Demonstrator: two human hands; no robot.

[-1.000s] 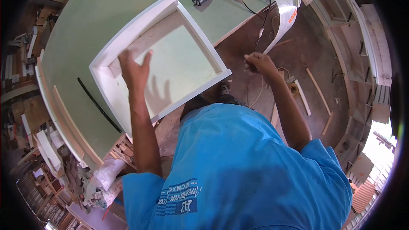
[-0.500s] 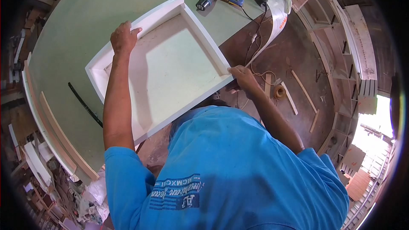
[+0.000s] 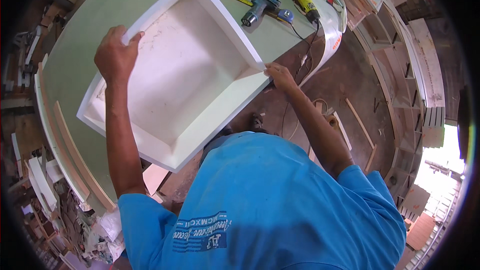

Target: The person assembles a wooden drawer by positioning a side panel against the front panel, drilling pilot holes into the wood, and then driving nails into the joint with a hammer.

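A white drawer-like box, open at the top, is tilted with its hollow side facing me above the green worktable. My left hand is closed over the upper left wall, its thumb on the inner side. At the right corner, my right hand grips the edge, its other fingers partly hidden behind the box. Dusty smudges mark the inside of the bottom panel.
On the green tabletop lie a cordless drill, a blue tape measure with yellow blade out, and a corded yellow grinder. Curved wood strips line the left edge. Loose strips lie on the floor at right.
The box has shifted up and left and tipped more, showing more of its near wall's inner face. Both hands have moved with it, keeping their grip.
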